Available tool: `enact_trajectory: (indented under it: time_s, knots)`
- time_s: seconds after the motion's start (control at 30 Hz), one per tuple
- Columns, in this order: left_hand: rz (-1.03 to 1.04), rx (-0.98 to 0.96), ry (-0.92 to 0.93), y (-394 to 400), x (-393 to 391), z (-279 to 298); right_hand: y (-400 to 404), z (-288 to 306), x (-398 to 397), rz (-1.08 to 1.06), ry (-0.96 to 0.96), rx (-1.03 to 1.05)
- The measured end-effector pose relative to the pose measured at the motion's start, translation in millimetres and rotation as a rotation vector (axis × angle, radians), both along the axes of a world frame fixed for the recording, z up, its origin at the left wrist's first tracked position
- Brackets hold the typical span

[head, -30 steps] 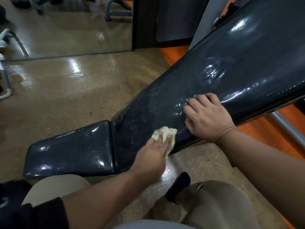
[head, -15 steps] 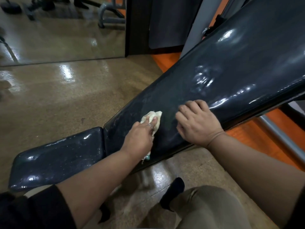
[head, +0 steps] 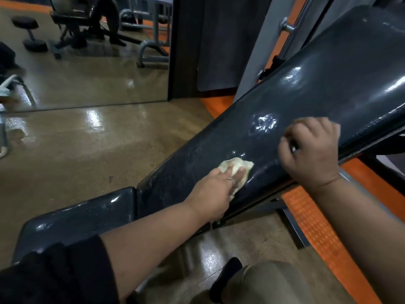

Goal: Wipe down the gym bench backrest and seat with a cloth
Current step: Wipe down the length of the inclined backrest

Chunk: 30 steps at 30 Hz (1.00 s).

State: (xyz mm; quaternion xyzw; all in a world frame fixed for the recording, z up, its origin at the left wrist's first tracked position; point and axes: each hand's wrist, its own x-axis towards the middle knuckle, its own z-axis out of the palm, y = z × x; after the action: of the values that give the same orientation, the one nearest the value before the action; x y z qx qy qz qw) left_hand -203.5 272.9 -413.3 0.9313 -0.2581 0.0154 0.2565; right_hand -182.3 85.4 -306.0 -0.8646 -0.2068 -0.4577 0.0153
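Head view, from the left: a mirror (head: 83, 62) against the wall reflects gym equipment, and glossy brown floor (head: 98, 150) spreads below it. Low down lies the dark seat (head: 87, 216) pad, its surface shiny, meeting the inclined backrest (head: 295, 110) that rises toward the upper right. On the backrest's lower part the left hand (head: 213, 190) presses a crumpled pale cloth (head: 237, 166) flat with extended fingers — a ring shows on one. Further right, the right hand (head: 311, 150) rests on the backrest's near edge, fingers curled over the pad. Orange flooring (head: 328, 227) runs beneath the frame at far right.
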Motion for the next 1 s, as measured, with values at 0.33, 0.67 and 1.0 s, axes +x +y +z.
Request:
enact_trajectory:
  time_s: [0.33, 0.67, 1.0]
  knots:
    - [-0.025, 0.156, -0.075, 1, -12, -17, 14, -18, 0, 0.069, 0.068, -0.116]
    - [0.002, 0.145, -0.087, -8, -2, 2, 13, -18, 13, 0.009, 0.104, -0.110]
    - [0.056, 0.061, -0.064, 18, 6, -23, 41, -49, 4, 0.058, 0.243, -0.219]
